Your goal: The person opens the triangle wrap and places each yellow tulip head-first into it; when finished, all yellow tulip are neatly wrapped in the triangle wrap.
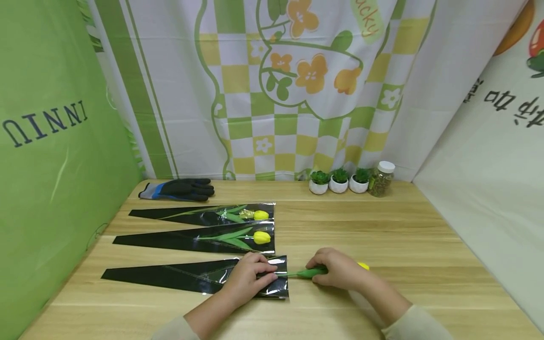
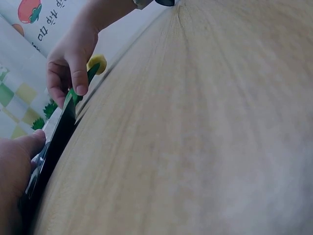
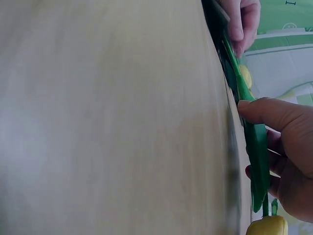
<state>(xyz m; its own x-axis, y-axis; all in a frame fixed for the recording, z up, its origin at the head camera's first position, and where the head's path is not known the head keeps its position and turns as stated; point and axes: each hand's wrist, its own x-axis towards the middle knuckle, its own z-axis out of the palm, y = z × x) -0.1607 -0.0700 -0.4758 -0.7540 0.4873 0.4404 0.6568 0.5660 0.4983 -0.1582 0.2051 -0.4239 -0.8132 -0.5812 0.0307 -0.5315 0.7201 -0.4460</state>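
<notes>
A yellow artificial tulip (image 3: 268,226) with green leaves (image 3: 257,161) is in my right hand (image 1: 337,270), thumb and fingers pinching it at the leaves. Its stem (image 1: 293,274) points left into the wide mouth of a black, clear-fronted flower sleeve (image 1: 170,276). My left hand (image 1: 250,275) holds that sleeve near its mouth, thumb and fingers around the stem's end; the exact grip beneath is hidden. In the head view my right hand covers most of the bloom. Behind lie two more sleeves (image 1: 170,237), each with a yellow tulip (image 1: 261,237) inside.
A black, blue and grey work glove (image 1: 182,190) lies at the table's back left. Three small potted succulents (image 1: 338,182) and a white-lidded jar (image 1: 381,179) stand at the back right. Printed curtains (image 1: 297,141) hang behind the wooden table (image 1: 361,226).
</notes>
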